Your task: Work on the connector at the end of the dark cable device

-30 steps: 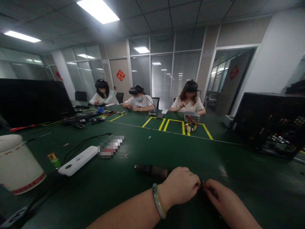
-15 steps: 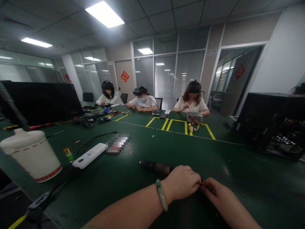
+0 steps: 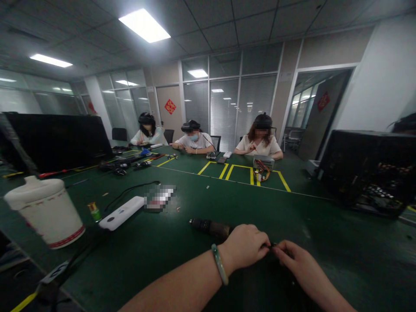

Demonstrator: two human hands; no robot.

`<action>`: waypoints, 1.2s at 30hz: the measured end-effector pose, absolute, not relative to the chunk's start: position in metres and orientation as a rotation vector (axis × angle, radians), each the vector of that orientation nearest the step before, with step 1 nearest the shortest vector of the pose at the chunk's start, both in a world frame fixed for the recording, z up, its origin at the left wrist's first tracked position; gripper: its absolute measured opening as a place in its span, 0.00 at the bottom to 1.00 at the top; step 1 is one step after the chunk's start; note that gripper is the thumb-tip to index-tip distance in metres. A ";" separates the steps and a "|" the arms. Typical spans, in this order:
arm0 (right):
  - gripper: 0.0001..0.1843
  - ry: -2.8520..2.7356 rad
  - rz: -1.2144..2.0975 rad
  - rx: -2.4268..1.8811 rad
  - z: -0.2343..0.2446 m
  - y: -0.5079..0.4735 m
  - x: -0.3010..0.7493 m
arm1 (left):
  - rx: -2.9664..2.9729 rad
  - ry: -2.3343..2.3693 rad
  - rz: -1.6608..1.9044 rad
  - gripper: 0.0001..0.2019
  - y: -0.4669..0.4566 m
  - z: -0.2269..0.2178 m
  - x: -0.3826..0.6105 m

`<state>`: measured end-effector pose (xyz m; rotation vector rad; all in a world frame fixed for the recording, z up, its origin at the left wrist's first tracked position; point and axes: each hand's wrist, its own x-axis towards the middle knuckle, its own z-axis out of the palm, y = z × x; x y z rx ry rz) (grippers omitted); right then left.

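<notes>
My left hand, with a green bangle on its wrist, is closed at the fingertips on a small dark, thin piece. My right hand pinches at the same spot, its fingertips almost meeting the left ones. The piece is mostly hidden by my fingers and looks like part of a thin black cord; its kind is unclear. Just beyond my left hand lies an electric screwdriver, black at the tip and brown along the body, its rear end covered by that hand.
On the green table stand a white lidded cup, a small green bottle and a white power bank-like block. Black cases flank both sides. Three people sit opposite, one behind a metal box with coloured wires.
My hands have shifted slightly left, and a small gap has opened between their fingertips. The view has tilted a little; the screwdriver lies in the same place.
</notes>
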<state>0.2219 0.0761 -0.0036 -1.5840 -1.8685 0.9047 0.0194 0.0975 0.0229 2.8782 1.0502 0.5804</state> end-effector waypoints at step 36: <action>0.13 -1.840 1.029 -1.423 -0.013 0.084 0.221 | 2.767 1.041 0.663 0.10 0.092 0.023 0.012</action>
